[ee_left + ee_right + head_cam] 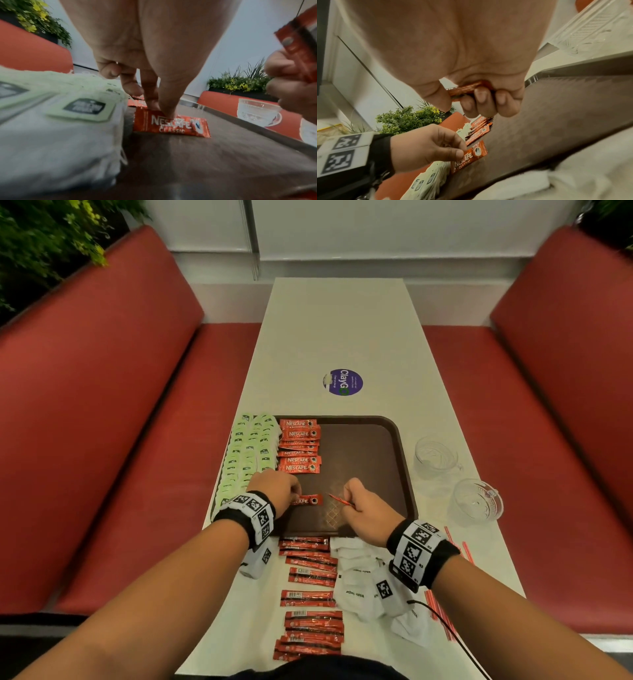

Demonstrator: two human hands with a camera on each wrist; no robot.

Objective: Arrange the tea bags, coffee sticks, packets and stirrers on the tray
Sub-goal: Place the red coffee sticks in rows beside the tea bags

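1. Nearest the person, loose coffee sticks [310,599] lie in a ragged column on the white surface [337,330], with white sugar packets [368,580] beside them and red stirrers [440,611] at the right edge, all yet to be placed.

2. On the brown tray [406,474], the left hand [275,487] pinches one end of a single coffee stick [308,500], which lies flat, label up, apart from the row beyond. The grip looks light, at the fingertips; sliding the stick flat up to the row should serve better than lifting it.

3. Just right of it, the right hand [364,513] is curled round more sticks [340,501], raised off the tray. They are best held clear and fed one at a time.

4. Farther on, the placed coffee row [299,446] overlaps unevenly; matching its direction and edges would keep the column neat.

5. Left of that row, green tea bags [248,453] fill the tray's left side; brushing them is the risk.

6. Off the tray to the right stand two glass cups [436,457].
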